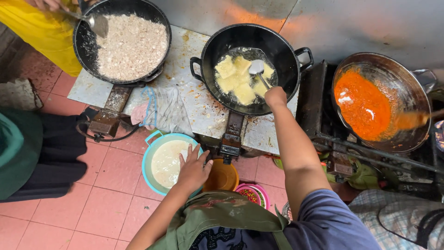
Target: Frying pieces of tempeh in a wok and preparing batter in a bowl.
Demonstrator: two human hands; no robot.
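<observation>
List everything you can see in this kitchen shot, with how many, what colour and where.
Black round wok of pale yellow squares: one, centre.
Black pan of white crumbs: one, top left, with another person's spoon in it.
Steel wok of orange-red sauce: one, right, with a wooden spatula in it.
Light blue plastic basin of cream batter: one, on the floor.
Orange bowl: one, beside the basin.
Pink bowl of chopped chillies: one, lower centre.
Metal ladle: one, in the centre wok.
Left hand: over the basin's rim.
Right hand: grip on the ladle.
</observation>
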